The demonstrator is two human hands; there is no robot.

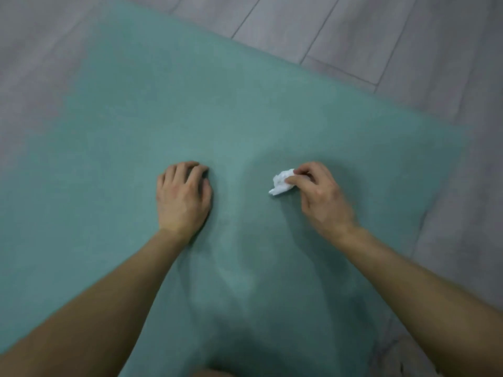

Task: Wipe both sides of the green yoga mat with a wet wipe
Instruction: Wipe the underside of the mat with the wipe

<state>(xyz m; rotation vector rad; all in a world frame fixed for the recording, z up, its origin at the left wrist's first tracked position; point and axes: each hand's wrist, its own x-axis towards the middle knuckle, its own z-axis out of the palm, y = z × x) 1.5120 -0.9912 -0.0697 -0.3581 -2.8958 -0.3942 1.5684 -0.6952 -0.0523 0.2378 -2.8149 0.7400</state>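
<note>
Where the grey plank floor (32, 63) shows along the left edge, the green yoga mat (190, 104) begins, lying flat on that floor and filling most of the view, with its far edge running at a slant. On the mat, left of centre, rests the left hand (183, 195), knuckles up, its fingers curled under so the tips are hidden; it holds nothing that can be made out. Between the two hands a soft, shallow ridge (236, 186) rises in the mat's surface. Just right of it sits a crumpled white wet wipe (281, 183), low against the mat and pinched between thumb and fingertips of the right hand (318, 194). Both forearms are bare. Beyond the mat's right edge, more grey planks show.
</note>
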